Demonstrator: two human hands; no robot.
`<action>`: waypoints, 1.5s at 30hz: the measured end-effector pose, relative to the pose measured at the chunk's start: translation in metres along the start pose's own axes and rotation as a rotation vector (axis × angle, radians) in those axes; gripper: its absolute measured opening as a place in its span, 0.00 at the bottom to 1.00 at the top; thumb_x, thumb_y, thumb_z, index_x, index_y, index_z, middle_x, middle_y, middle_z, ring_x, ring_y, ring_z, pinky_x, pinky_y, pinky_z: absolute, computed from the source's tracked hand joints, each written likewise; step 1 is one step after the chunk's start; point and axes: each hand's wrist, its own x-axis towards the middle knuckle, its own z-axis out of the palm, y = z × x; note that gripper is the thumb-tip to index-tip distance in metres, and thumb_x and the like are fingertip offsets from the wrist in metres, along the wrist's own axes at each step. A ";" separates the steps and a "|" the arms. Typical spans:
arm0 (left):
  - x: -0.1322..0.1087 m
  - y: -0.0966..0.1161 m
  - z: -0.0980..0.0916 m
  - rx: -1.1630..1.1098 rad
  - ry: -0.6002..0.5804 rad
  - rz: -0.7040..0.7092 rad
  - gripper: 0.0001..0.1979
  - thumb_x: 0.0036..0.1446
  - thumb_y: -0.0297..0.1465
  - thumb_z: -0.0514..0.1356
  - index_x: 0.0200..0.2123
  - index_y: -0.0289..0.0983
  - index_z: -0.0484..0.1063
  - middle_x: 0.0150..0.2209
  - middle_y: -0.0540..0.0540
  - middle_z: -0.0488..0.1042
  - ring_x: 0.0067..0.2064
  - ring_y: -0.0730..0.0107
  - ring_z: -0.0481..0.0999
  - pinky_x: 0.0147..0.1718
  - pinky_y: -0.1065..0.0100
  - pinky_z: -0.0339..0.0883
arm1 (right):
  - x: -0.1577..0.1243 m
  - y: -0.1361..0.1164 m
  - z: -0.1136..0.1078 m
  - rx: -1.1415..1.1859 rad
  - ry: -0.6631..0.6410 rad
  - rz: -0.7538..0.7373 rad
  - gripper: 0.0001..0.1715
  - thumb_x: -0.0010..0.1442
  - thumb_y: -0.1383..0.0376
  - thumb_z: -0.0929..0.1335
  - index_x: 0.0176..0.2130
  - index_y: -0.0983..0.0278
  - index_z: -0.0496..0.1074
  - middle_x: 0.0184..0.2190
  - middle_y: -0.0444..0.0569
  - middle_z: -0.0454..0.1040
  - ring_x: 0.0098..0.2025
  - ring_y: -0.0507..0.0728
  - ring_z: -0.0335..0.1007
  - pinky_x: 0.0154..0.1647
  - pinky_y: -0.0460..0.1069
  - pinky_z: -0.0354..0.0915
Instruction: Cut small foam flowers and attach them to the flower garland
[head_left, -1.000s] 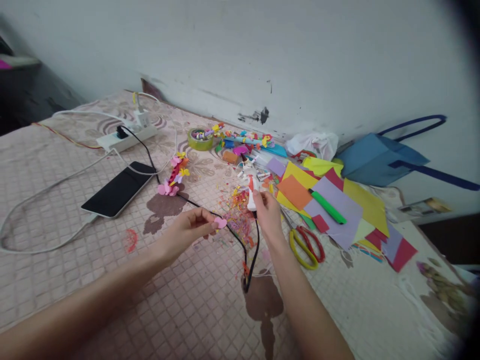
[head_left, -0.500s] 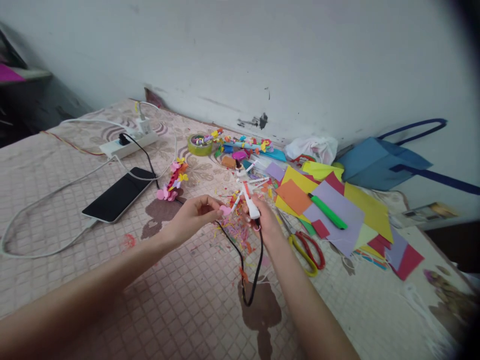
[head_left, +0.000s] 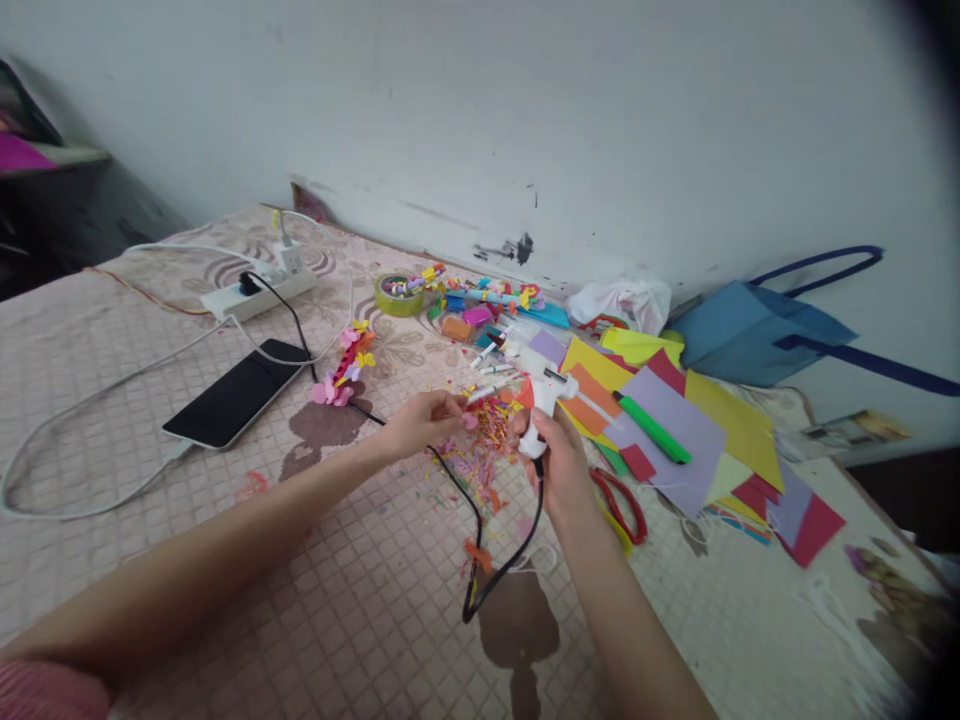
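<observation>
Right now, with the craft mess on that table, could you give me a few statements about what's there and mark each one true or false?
1. The right hand grips a white glue gun. True.
2. The left hand holds a pair of scissors. False: it pinches a small pink piece.
3. A cable is attached to the phone. True.
4. The glue gun's cord is white. False: it is black.
5. The green pen-like tool lies on the power strip. False: it lies on the lilac paper.
</observation>
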 end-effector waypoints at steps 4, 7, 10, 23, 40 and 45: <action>-0.016 0.014 -0.011 -0.058 0.125 -0.017 0.11 0.48 0.34 0.65 0.28 0.34 0.67 0.43 0.42 0.74 0.38 0.71 0.73 0.35 0.70 0.65 | -0.017 -0.002 -0.008 0.038 -0.171 0.167 0.25 0.57 0.49 0.64 0.19 0.63 0.60 0.17 0.41 0.59 0.14 0.46 0.49 0.07 0.43 0.39; -0.031 0.024 -0.014 -0.032 0.181 -0.008 0.10 0.49 0.34 0.65 0.28 0.34 0.68 0.33 0.47 0.73 0.32 0.75 0.70 0.31 0.73 0.63 | -0.030 0.001 -0.012 0.045 -0.177 0.142 0.25 0.56 0.51 0.66 0.18 0.63 0.59 0.15 0.40 0.55 0.15 0.48 0.51 0.12 0.43 0.49; -0.042 0.032 -0.013 0.033 0.206 0.063 0.09 0.50 0.33 0.64 0.29 0.34 0.69 0.29 0.49 0.70 0.31 0.75 0.69 0.31 0.72 0.63 | -0.039 0.006 -0.014 0.047 -0.123 0.090 0.20 0.56 0.55 0.68 0.20 0.62 0.60 0.16 0.39 0.55 0.18 0.49 0.53 0.17 0.44 0.55; -0.060 0.047 -0.030 0.817 0.172 0.908 0.07 0.57 0.22 0.57 0.36 0.39 0.72 0.32 0.48 0.69 0.34 0.73 0.70 0.32 0.70 0.67 | -0.077 0.007 -0.034 -0.562 0.036 0.016 0.20 0.51 0.53 0.71 0.19 0.61 0.63 0.15 0.43 0.65 0.19 0.53 0.59 0.18 0.47 0.56; -0.069 0.063 -0.036 1.171 0.026 1.114 0.06 0.55 0.22 0.60 0.35 0.37 0.70 0.33 0.49 0.74 0.37 0.70 0.72 0.37 0.66 0.70 | -0.077 -0.005 -0.036 -0.896 -0.116 -0.135 0.11 0.52 0.57 0.69 0.23 0.59 0.72 0.14 0.43 0.64 0.23 0.59 0.66 0.22 0.49 0.63; -0.070 0.068 -0.039 1.224 0.031 1.150 0.05 0.56 0.23 0.60 0.34 0.39 0.70 0.33 0.51 0.75 0.36 0.72 0.73 0.36 0.67 0.70 | -0.078 -0.004 -0.035 -0.954 -0.113 -0.143 0.12 0.52 0.56 0.69 0.23 0.60 0.71 0.17 0.44 0.67 0.22 0.57 0.64 0.20 0.48 0.62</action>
